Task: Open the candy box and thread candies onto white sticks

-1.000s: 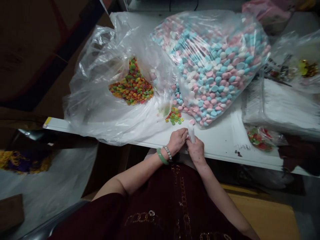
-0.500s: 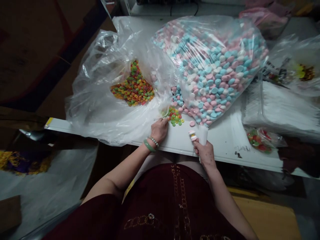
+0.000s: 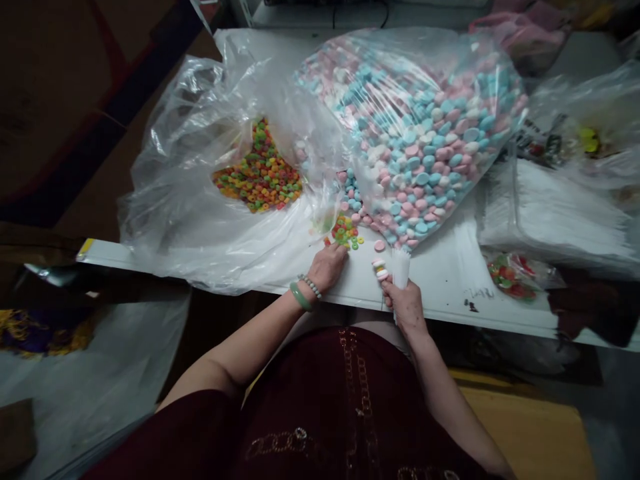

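White table [image 3: 440,267] holds plastic bags [image 3: 200,220] near a shelf [image 3: 425,17].

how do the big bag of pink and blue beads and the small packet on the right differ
The big bag is far larger than the small packet. The big bag holds pink, blue and white pieces; the small packet holds mostly red and green ones. The big bag bulges, while the small packet lies low by the table's front edge. Both are see-through plastic.
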Motion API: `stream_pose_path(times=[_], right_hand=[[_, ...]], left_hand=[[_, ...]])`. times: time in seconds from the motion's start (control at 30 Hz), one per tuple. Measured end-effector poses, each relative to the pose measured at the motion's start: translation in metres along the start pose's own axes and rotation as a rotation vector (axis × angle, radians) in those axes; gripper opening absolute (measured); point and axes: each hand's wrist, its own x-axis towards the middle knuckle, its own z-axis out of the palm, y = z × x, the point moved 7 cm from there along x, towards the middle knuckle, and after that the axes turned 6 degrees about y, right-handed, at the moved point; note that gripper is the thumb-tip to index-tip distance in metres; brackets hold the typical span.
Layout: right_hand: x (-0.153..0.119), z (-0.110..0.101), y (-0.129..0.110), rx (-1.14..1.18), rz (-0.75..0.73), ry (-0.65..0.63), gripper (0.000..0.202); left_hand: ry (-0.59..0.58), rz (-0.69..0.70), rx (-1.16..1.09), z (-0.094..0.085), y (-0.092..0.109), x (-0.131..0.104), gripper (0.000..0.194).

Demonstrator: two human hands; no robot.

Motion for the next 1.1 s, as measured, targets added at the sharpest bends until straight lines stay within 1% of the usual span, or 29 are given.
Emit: stream_pose_path(times=[0.07, 0.1, 0.17, 0.23, 0.27, 0.33, 0.37, 0.43, 0.5, 0.63, 0.67, 0.7, 0.77, 0.83, 0.9, 0.93, 1.0, 1.1], right_hand=[[-0.003, 0.002, -0.001, -0.069, -0.02, -0.023, 0.026], [-0.005, 0.004, -0.001, -0.115, -0.044, -0.051, 0.025], [-0.012, 0.013, -0.004, -0.201, -0.124, -0.127, 0.025], [-0.02, 0.022, -0.006, -0.229, -0.214, -0.187, 0.024], [-0.023, 0.025, -0.006, -0.227, -0.247, -0.203, 0.024], [-0.026, 0.03, -0.006, -0.225, -0.285, -0.211, 0.023], [-0.027, 0.031, -0.006, -0.231, -0.296, -0.208, 0.023], [-0.026, 0.031, -0.007, -0.252, -0.309, -0.203, 0.022], [-0.025, 0.031, -0.008, -0.274, -0.315, -0.199, 0.022], [-0.025, 0.033, -0.009, -0.354, -0.358, -0.186, 0.021], [-0.025, 0.033, -0.009, -0.369, -0.374, -0.178, 0.021], [-0.024, 0.033, -0.009, -0.374, -0.386, -0.171, 0.022], [-0.022, 0.031, -0.007, -0.357, -0.384, -0.177, 0.023], [-0.02, 0.029, -0.004, -0.323, -0.353, -0.233, 0.024], [-0.02, 0.026, -0.002, -0.298, -0.324, -0.303, 0.024], [-0.021, 0.024, -0.002, -0.288, -0.321, -0.315, 0.024], [-0.021, 0.018, -0.005, -0.275, -0.346, -0.265, 0.023], [-0.021, 0.014, -0.011, -0.278, -0.412, -0.127, 0.021]], left_hand=[[0.029, -0.056, -0.083, -0.005, -0.002, -0.006, 0.015], [0.049, -0.12, -0.169, -0.008, -0.004, -0.008, 0.016], [0.052, -0.306, -0.443, -0.012, -0.011, -0.011, 0.019], [-0.035, -0.482, -0.792, -0.007, -0.011, -0.014, 0.021], [-0.101, -0.535, -0.949, -0.003, -0.008, -0.015, 0.022], [-0.211, -0.578, -1.164, 0.001, 0.002, -0.016, 0.024], [-0.239, -0.587, -1.222, 0.002, 0.005, -0.016, 0.026], [-0.253, -0.616, -1.274, 0.005, 0.007, -0.018, 0.026], [-0.253, -0.628, -1.258, 0.009, 0.007, -0.021, 0.024], [-0.213, -0.546, -1.052, 0.008, 0.006, -0.023, 0.02], [-0.213, -0.53, -1.032, 0.007, 0.006, -0.023, 0.021], [-0.229, -0.523, -1.05, 0.007, 0.007, -0.023, 0.023], [-0.304, -0.532, -1.169, 0.009, 0.009, -0.023, 0.029], [-0.372, -0.555, -1.278, 0.011, 0.01, -0.023, 0.037], [-0.393, -0.589, -1.317, 0.012, 0.009, -0.023, 0.038], [-0.397, -0.607, -1.318, 0.013, 0.009, -0.023, 0.038], [-0.395, -0.641, -1.319, 0.018, 0.01, -0.024, 0.036], [-0.366, -0.695, -1.33, 0.028, 0.017, -0.025, 0.033]])
